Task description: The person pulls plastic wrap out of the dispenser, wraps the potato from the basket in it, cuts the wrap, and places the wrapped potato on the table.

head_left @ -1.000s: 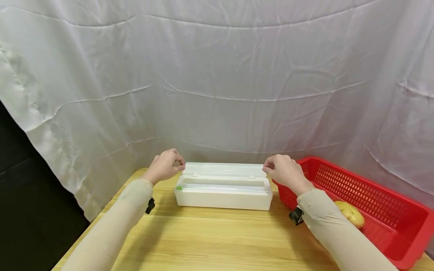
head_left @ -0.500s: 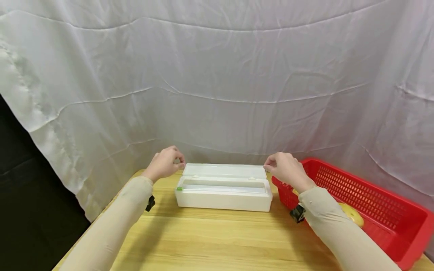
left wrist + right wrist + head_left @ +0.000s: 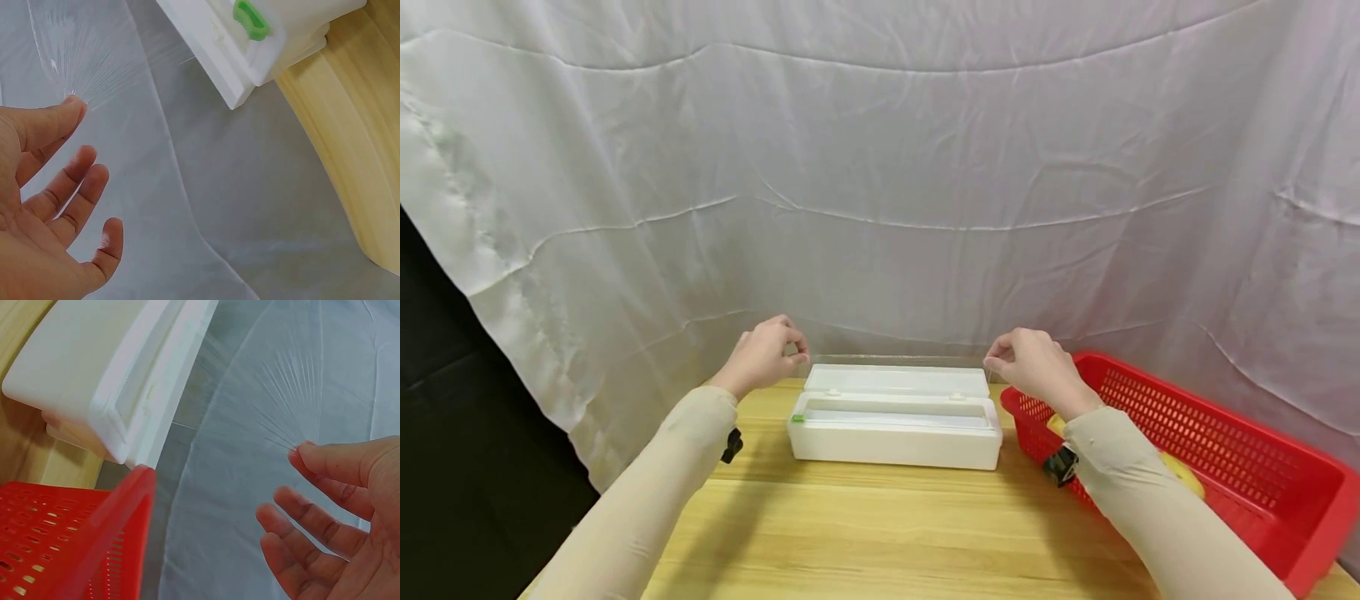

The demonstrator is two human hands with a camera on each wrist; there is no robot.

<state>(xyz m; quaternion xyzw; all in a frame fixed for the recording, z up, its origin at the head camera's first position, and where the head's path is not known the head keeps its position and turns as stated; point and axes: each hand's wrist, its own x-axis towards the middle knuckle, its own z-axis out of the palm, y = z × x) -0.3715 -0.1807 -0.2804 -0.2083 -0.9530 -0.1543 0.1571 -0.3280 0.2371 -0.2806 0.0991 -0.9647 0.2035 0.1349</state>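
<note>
A white cling film dispenser (image 3: 895,443) sits on the table with its lid (image 3: 897,381) tipped back. A green slider (image 3: 251,19) shows at its left end. Clear cling film (image 3: 72,47) stretches behind the dispenser between both hands. My left hand (image 3: 763,354) pinches one corner between thumb and index finger, the other fingers loosely bent. On the opposite side my right hand (image 3: 1037,367) pinches the other corner, and the film (image 3: 294,381) fans out in creases from its fingertips. Both hands are raised beyond the lid's two ends. The film is nearly invisible in the head view.
A red perforated basket (image 3: 1311,500) stands at the right, close to the dispenser's right end. Yellow potatoes (image 3: 1183,475) lie in it, partly hidden by my right sleeve. A pale curtain (image 3: 880,167) hangs behind the wooden table (image 3: 850,533).
Both hands have risen slightly and moved away from the dispenser, keeping their pinch. A straight film edge now shows above the lid. The dispenser stays in place.
</note>
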